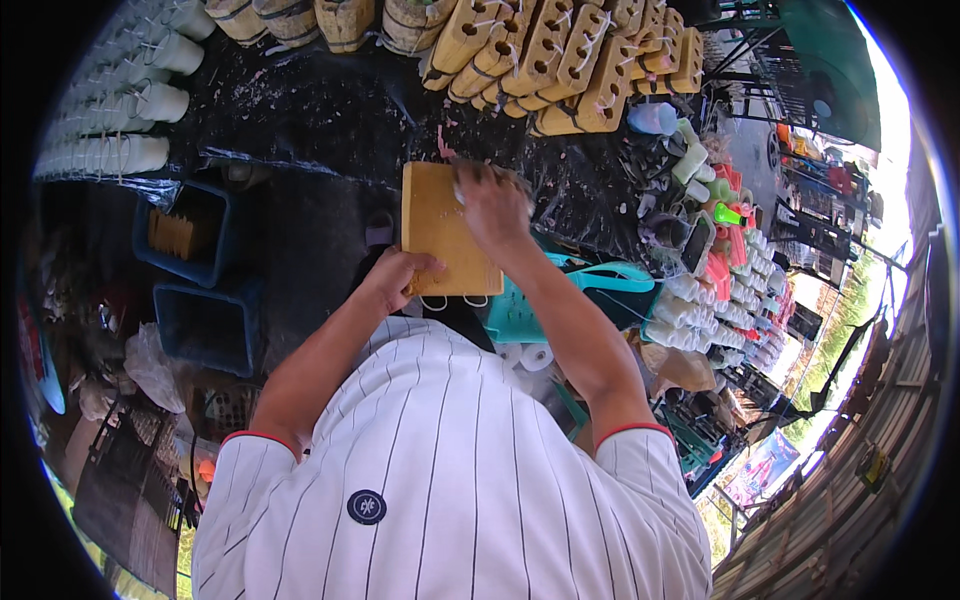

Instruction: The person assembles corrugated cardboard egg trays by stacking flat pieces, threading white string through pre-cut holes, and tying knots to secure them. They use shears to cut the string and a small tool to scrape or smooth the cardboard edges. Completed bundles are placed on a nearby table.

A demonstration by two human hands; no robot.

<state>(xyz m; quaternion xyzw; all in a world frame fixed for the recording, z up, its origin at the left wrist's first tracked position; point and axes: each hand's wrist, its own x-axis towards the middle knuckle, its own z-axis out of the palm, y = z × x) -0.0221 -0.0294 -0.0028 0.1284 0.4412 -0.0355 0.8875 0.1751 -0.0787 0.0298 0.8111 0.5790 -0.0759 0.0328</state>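
A flat, rectangular yellow-brown slab (pixel 436 222) is held up in front of my chest, above the dark ground. My left hand (pixel 394 277) grips its lower left edge, with the thumb lying over the face. At the upper right of the slab is my right hand (pixel 494 208), curled and somewhat smeared by motion. Something small and whitish shows at its fingers, too blurred to name. White cord loops (pixel 435 304) hang below the slab's lower edge.
Yellow-brown blocks with round holes (pixel 545 45) are stacked beyond a black plastic sheet (pixel 300 110). White cups (pixel 150 102) stand far left. Blue crates (pixel 207 325) sit to the left, a turquoise basket (pixel 510 315) close on the right, and many white and pink pieces (pixel 715 275) farther right.
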